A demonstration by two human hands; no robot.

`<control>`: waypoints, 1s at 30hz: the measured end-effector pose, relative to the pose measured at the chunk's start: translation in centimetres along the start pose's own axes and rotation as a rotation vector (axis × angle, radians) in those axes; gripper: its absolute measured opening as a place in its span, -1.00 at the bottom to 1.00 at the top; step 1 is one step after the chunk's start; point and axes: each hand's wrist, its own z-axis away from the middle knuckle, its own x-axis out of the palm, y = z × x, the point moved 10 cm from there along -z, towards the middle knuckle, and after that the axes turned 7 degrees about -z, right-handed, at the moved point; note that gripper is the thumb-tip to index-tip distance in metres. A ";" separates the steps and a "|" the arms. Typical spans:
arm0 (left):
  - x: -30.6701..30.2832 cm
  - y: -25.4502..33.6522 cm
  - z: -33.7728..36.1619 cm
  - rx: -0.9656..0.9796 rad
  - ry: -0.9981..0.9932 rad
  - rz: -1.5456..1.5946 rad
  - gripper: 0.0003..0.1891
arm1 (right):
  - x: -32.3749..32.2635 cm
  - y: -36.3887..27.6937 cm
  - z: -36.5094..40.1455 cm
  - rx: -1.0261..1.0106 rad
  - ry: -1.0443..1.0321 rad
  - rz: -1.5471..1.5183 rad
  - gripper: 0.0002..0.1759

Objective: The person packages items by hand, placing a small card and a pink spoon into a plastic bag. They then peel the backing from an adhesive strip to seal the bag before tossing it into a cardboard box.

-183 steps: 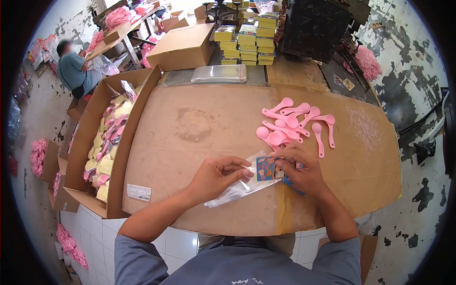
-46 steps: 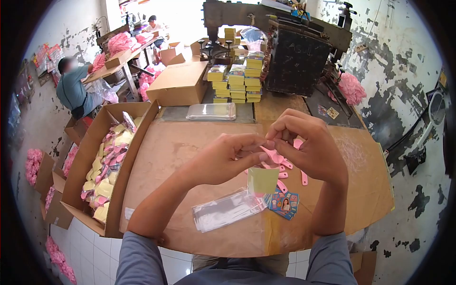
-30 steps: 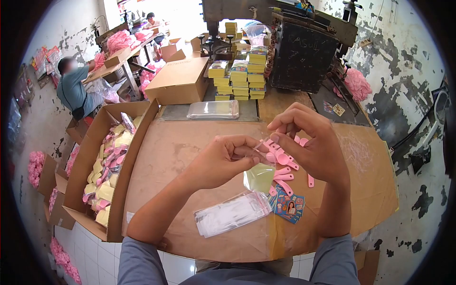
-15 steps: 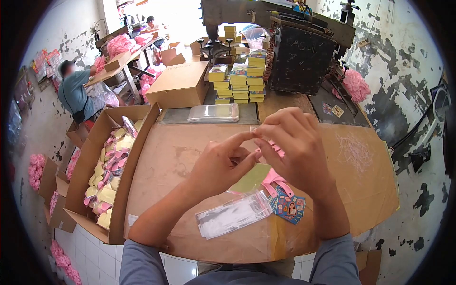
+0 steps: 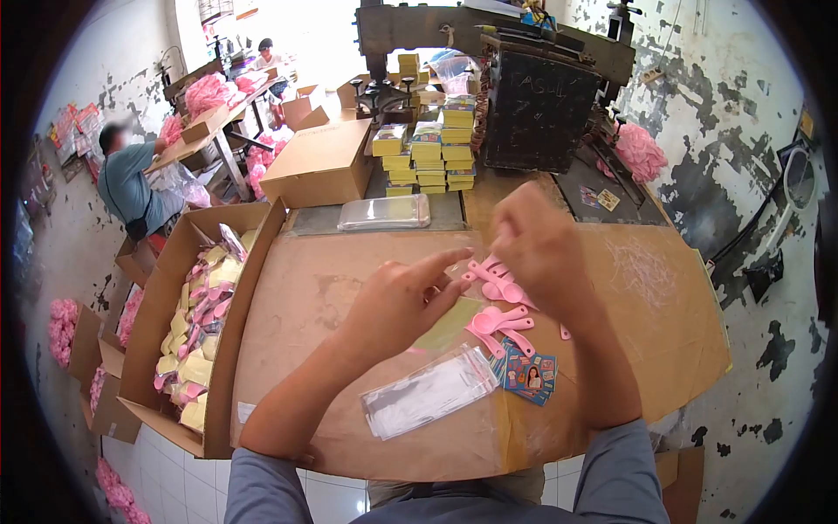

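My left hand (image 5: 397,301) is above the cardboard-covered table, index finger and thumb stretched out and apart. Just beneath it is a pale yellow card (image 5: 449,325) in a clear bag, partly covered by the hand. My right hand (image 5: 534,240), blurred, is raised to the right with curled fingers; anything inside them is hidden. Pink plastic spoons (image 5: 499,321) lie in a loose group between my forearms. Close to them are blue printed cards (image 5: 529,374) with a portrait. Flat clear plastic bags (image 5: 428,393) are stacked nearer to me.
An open carton (image 5: 271,253) of packed spoons and cards stands left. Thin clear strips (image 5: 648,278) are heaped at right. Behind are a plastic-wrapped pack (image 5: 384,212), a closed box (image 5: 319,162), stacked yellow-edged cards (image 5: 428,157) and a black machine (image 5: 537,105). Other people (image 5: 135,188) sit far left.
My hands, fingertips together before, have come apart. The right hand has risen and curled, uncovering more pink spoons. My left thumb and index finger have spread. The view has shifted slightly.
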 end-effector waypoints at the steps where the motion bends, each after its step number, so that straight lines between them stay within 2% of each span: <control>1: -0.3 -0.3 -0.1 -0.027 -0.023 0.101 -0.62 | -1.8 1.5 -0.3 0.111 0.013 -0.101 -0.90; 2: -0.6 -0.6 -0.1 -0.056 -0.044 0.203 -0.63 | -4.1 2.8 -0.5 0.223 0.024 -0.203 -0.89; 4: -1.3 -1.3 -0.2 -0.114 -0.036 0.359 -0.65 | -7.6 5.2 1.0 0.468 -0.110 -0.564 -0.85; 6: -1.5 -1.7 -0.3 -0.140 -0.052 0.453 -0.65 | -11.2 6.8 4.3 0.496 -0.336 -0.755 -0.84; 8: -1.9 -2.1 -0.3 -0.154 -0.028 0.502 -0.65 | -15.0 10.9 8.4 0.492 -0.296 -1.057 -0.87; 9: -2.2 -2.3 -0.3 -0.164 -0.010 0.527 -0.65 | -17.1 16.0 11.3 0.673 -0.189 -0.921 -0.94; 10: -2.4 -2.2 -0.3 -0.180 -0.027 0.525 -0.63 | -19.0 21.1 14.4 0.845 -0.084 -0.779 -0.88; 11: -2.3 -2.1 -0.2 -0.178 -0.034 0.540 -0.63 | -21.2 25.1 18.5 0.840 -0.185 -0.040 -0.78; 12: -2.3 -2.0 -0.2 -0.171 -0.036 0.550 -0.63 | -22.9 27.4 22.7 0.753 -0.266 0.695 -0.68; 14: -2.4 -1.9 -0.5 -0.164 -0.036 0.547 -0.65 | -25.4 26.5 22.8 0.973 -0.158 0.965 -0.38; 17: -1.5 -2.4 -0.5 -0.177 -0.030 0.535 -0.70 | -23.6 19.8 17.9 0.733 -0.073 0.945 -0.46; 20: -1.1 -3.0 -0.7 -0.185 -0.005 0.554 -0.73 | -19.3 16.0 13.5 0.640 -0.027 0.528 -0.57; 22: -1.3 -3.0 -0.5 -0.185 0.034 0.579 -0.73 | -14.5 11.0 9.0 0.627 -0.046 0.239 -0.64; 24: -1.8 -3.4 -0.5 -0.206 0.072 0.560 -0.73 | -8.1 6.3 6.0 0.503 -0.361 -0.108 -0.62; 27: -2.4 -3.2 -0.5 -0.201 0.099 0.562 -0.74 | -3.4 1.2 3.4 0.187 -0.441 -0.086 -0.62; 30: -3.4 -3.1 -0.5 -0.193 0.126 0.576 -0.75 | -2.6 4.9 2.8 0.337 -0.629 -0.106 -0.63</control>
